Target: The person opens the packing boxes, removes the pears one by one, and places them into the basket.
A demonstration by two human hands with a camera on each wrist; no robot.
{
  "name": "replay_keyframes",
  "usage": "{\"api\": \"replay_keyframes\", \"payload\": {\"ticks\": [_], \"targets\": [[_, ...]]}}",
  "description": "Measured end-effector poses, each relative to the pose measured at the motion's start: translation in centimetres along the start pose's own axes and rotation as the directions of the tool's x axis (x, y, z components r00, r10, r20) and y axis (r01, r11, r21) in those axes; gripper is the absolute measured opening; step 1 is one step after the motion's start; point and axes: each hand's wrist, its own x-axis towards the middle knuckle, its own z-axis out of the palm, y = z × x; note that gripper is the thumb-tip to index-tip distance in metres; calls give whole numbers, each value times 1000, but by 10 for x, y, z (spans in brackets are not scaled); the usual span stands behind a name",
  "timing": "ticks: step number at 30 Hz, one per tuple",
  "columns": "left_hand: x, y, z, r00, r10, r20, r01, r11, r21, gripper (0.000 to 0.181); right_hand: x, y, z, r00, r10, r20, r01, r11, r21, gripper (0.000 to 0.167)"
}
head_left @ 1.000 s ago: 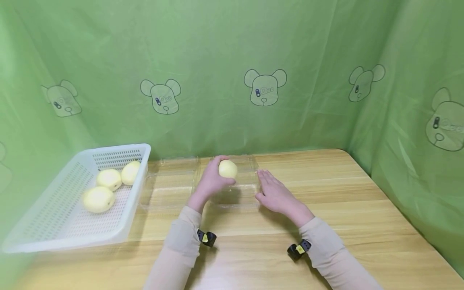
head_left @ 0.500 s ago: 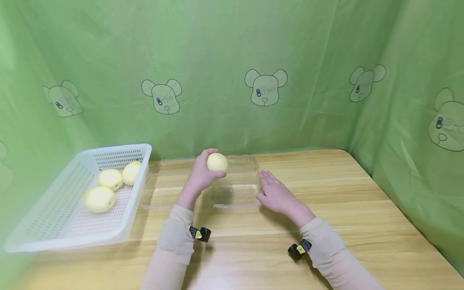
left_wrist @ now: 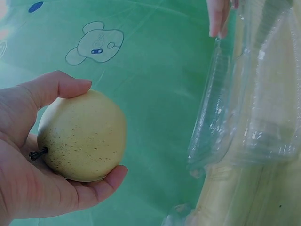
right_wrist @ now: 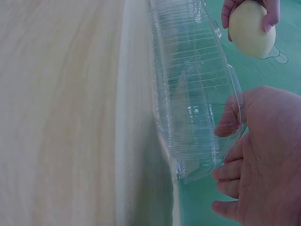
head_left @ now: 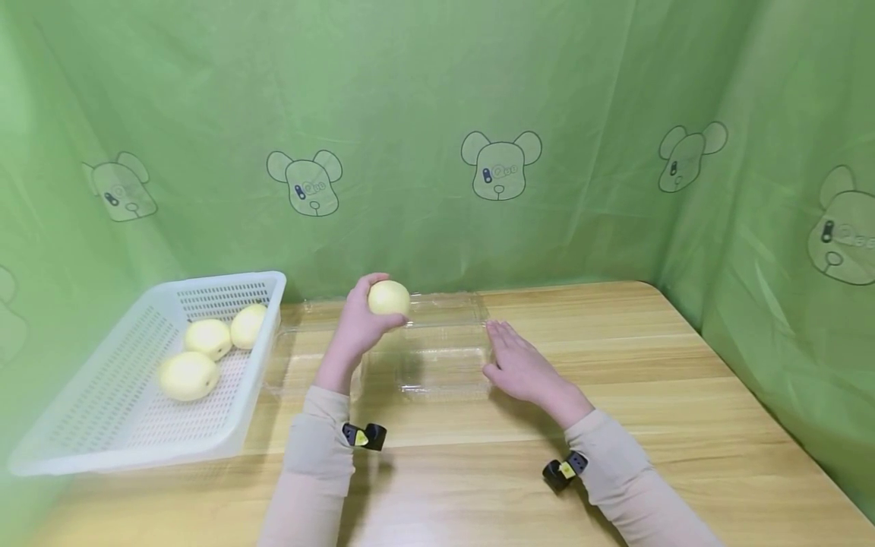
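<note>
A pale yellow pear (head_left: 390, 298) with a dark stem is gripped by my left hand (head_left: 357, 323), thumb on one side and fingers on the other. In the left wrist view the pear (left_wrist: 87, 136) shows brown specks. It is held above clear plastic boxes that lie side by side on the table. My right hand (head_left: 526, 372) rests at the right end of the right-hand clear plastic box (head_left: 444, 368), fingers extended. In the right wrist view, the right hand (right_wrist: 268, 150) has its thumb behind the ribbed wall of that box (right_wrist: 193, 89).
A white perforated basket (head_left: 239, 403) stands on the left of the wooden table (head_left: 615, 456); in it lie three more pears (head_left: 187, 376). The second clear plastic box (head_left: 311, 365) is beside the basket. A green curtain (head_left: 410, 91) with bear drawings hangs behind and at both sides.
My left hand has moved left and slightly up with the pear, from over the right-hand box toward the other box. The right hand has stayed at the box's end.
</note>
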Motion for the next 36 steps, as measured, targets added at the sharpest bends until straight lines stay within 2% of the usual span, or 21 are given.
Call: {"api": "replay_keyframes", "payload": {"ticks": [11, 18, 31, 36], "targets": [[-2, -1, -21, 997, -41, -58, 38, 998, -48, 80, -1, -1, -2, 1000, 6, 7, -7, 1000, 3, 74], [-2, -1, -31, 995, -32, -94, 26, 998, -64, 81, -1, -1, -3, 1000, 6, 9, -6, 1000, 10, 74], [-1, 1, -55, 989, -37, -143, 44, 998, 40, 81, -1, -2, -5, 1000, 10, 14, -11, 1000, 16, 73], [-3, 4, -63, 986, -14, -167, 29, 996, 89, 80, 0, -2, -5, 1000, 9, 18, -9, 1000, 22, 74]]}}
